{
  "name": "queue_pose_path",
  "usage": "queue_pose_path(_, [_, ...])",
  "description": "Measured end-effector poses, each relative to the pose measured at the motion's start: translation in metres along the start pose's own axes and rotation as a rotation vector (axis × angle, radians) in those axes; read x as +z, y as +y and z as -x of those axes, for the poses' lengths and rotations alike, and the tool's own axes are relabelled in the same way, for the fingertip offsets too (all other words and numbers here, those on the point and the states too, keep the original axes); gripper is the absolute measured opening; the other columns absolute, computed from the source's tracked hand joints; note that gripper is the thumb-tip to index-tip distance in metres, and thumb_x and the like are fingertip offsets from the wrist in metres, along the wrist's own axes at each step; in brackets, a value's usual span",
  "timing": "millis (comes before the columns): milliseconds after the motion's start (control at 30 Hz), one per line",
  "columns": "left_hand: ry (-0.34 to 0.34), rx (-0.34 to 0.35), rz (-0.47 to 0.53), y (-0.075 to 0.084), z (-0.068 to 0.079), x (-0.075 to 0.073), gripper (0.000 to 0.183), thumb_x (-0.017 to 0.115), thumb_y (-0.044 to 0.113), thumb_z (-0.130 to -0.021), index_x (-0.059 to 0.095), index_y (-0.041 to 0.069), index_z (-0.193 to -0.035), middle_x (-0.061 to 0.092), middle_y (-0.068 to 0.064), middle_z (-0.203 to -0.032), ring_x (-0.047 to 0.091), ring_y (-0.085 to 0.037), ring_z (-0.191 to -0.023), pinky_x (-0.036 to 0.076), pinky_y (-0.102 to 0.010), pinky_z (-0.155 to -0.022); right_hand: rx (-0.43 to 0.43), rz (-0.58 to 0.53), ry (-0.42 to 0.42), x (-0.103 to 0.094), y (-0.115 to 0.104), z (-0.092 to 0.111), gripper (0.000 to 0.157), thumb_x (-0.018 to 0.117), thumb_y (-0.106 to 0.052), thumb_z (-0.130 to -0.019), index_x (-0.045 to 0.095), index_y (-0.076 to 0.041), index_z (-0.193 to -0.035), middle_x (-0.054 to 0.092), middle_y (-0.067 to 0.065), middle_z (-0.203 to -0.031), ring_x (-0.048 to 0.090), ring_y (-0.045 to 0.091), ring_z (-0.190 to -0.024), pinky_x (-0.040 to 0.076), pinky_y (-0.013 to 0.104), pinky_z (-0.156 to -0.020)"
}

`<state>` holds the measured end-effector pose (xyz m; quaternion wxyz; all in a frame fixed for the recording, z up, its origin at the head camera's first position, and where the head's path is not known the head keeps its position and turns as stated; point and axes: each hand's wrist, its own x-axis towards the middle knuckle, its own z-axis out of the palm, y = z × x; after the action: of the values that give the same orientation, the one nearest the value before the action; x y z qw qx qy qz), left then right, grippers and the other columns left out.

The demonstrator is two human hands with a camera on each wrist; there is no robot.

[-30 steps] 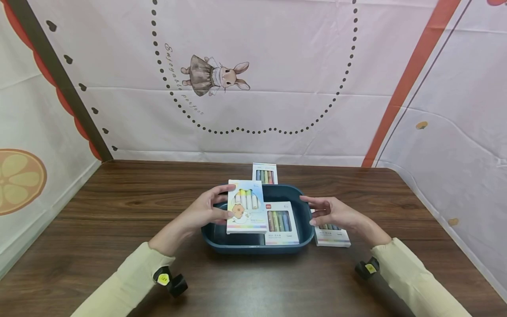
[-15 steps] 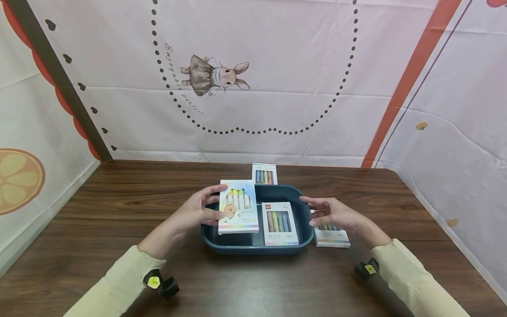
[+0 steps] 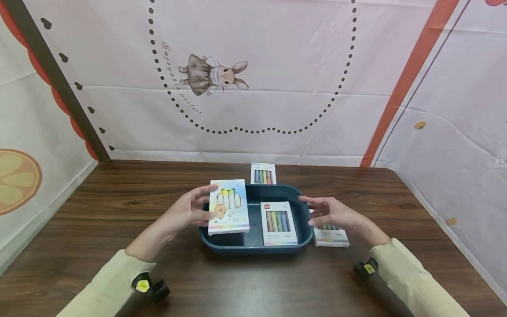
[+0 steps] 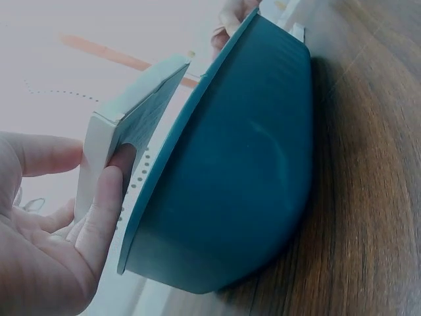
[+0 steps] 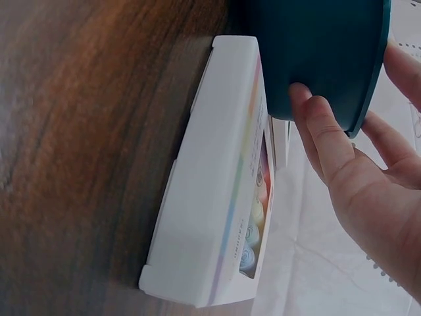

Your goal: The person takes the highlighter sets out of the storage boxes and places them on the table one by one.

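Observation:
Over the left end of a dark blue plastic tray, my left hand holds a white box of markers by its left edge. In the left wrist view the box tilts, with fingers and thumb on either side of its edge. Flat in the tray's right half lies another white box, its window showing coloured sticks. My right hand rests at the tray's right end, fingers loosely bent. In the right wrist view its fingertips touch the outer wall, beside the rim.
A third white box of coloured sticks lies right of the tray, partly under my right hand. Behind the tray another such box is partly hidden. The dark wooden table meets a pink printed cloth at the back.
My left hand has moved left with the box of markers, uncovering more of the tray floor and the box lying inside. My right hand has stayed at the tray's right end.

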<state>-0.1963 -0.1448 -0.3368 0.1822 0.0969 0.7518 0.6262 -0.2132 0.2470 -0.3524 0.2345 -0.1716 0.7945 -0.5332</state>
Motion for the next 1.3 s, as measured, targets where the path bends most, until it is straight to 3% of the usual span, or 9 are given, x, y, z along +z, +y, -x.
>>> queue_pose_path(1300, [0.028, 0.036, 0.007, -0.008, 0.022, -0.035, 0.07, 0.064, 0.005, -0.081, 0.023, 0.002, -0.138, 0.032, -0.027, -0.136, 0.057, -0.023, -0.098, 0.052, -0.04, -0.077, 0.008, 0.011, 0.009, 0.0, 0.002, 0.0, 0.073, 0.07, -0.013, -0.079, 0.032, -0.005, -0.14, 0.037, 0.026, -0.138, 0.054, 0.034, -0.11, 0.045, 0.043, -0.09])
